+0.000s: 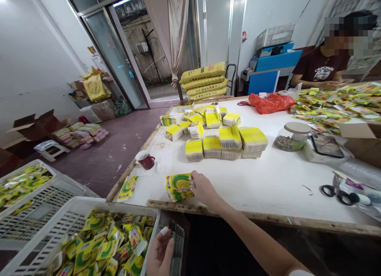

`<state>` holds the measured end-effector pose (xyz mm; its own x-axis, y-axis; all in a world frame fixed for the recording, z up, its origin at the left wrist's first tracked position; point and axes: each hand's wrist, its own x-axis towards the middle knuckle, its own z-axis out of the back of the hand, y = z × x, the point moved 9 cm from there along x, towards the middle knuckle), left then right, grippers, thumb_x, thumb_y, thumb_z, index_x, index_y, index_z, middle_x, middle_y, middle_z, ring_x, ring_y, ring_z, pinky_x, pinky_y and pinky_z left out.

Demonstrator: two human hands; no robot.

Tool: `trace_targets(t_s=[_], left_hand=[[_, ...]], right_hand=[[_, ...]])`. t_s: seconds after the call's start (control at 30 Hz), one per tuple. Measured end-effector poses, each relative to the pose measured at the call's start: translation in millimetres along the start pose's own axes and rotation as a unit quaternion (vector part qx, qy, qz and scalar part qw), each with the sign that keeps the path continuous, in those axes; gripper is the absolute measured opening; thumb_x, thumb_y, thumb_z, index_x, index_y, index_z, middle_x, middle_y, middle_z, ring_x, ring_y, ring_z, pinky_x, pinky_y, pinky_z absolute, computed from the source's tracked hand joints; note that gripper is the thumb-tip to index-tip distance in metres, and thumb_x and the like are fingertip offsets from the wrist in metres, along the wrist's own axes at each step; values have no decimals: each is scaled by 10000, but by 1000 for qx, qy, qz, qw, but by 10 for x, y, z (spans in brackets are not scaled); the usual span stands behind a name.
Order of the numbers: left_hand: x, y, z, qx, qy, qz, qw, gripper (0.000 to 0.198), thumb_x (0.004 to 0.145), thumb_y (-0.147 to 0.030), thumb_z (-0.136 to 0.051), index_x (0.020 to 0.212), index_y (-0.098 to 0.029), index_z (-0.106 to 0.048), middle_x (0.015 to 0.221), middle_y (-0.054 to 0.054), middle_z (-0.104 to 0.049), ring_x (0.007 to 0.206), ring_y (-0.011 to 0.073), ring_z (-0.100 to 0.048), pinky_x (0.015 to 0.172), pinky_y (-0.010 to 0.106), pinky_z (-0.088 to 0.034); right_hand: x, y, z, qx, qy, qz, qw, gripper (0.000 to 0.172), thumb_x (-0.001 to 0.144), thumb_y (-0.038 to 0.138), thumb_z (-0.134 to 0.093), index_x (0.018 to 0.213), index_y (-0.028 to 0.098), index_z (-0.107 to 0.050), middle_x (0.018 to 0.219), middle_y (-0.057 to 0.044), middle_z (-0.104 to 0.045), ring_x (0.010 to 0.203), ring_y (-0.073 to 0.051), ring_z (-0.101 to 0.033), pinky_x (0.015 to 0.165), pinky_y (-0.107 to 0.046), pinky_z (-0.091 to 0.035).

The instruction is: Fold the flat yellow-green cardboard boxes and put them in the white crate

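Note:
Near the front edge of the table, my right hand (205, 189) grips the right end of a stack of yellow-and-green printed packets (177, 185). Some of its fingers are hidden behind the stack. Lower down, my left hand (162, 250) hangs beside the right rim of a white plastic crate (157, 212), thumb and fingers apart, nothing visible in it. A white covering wraps one of its fingertips. Many loose yellow packets (104, 248) fill that crate. To the left of the stack, a few more packets (127, 188) lie flat at the table corner.
Banded yellow-topped card stacks (212, 146) stand mid-table. A maroon mug (145, 160) is at the left edge. On the right are a lidded jar (291, 139), a phone (327, 145), scissors (337, 192) and a packet heap (342, 101), with a person (324, 69) seated behind.

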<state>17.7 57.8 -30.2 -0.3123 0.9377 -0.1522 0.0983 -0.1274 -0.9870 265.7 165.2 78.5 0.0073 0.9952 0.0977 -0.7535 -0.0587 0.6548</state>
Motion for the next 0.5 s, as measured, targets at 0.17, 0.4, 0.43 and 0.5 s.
trace_targets(t_s=[0.17, 0.4, 0.43, 0.5], left_hand=[[-43, -156, -304, -186, 26, -9, 982, 766, 516, -668, -835, 1127, -231, -685, 1193, 142, -705, 1085, 353, -665, 829, 387, -586], [-98, -219, -392, -230, -12, 103, 968, 795, 594, -793, -673, 1140, -215, -694, 1175, 129, -718, 1242, 381, -577, 935, 425, -564], [-101, -229, -371, -219, -27, 103, 970, 838, 566, -799, -681, 1168, -216, -679, 1149, 125, -725, 1226, 387, -584, 920, 433, -570], [-114, -221, -315, -196, -63, 103, 973, 908, 511, -812, -695, 1202, -224, -657, 1108, 109, -734, 1196, 393, -596, 901, 444, -575]], right_hand=[[-510, 327, -286, 109, 79, 75, 988, 188, 737, 94, -609, 865, 207, -531, 822, -2, -609, 732, -157, -522, 667, -250, -365], [-1028, 451, -792, 338, 114, 45, 933, 224, 639, 78, -622, 739, 207, -470, 756, 44, -532, 648, -104, -424, 583, -208, -331], [-1042, 435, -816, 375, 109, 30, 920, 233, 626, 76, -626, 729, 206, -463, 755, 45, -532, 652, -102, -425, 584, -203, -338], [-1057, 427, -849, 429, 110, 15, 897, 252, 597, 77, -640, 717, 203, -457, 757, 45, -536, 672, -103, -433, 595, -200, -351]])
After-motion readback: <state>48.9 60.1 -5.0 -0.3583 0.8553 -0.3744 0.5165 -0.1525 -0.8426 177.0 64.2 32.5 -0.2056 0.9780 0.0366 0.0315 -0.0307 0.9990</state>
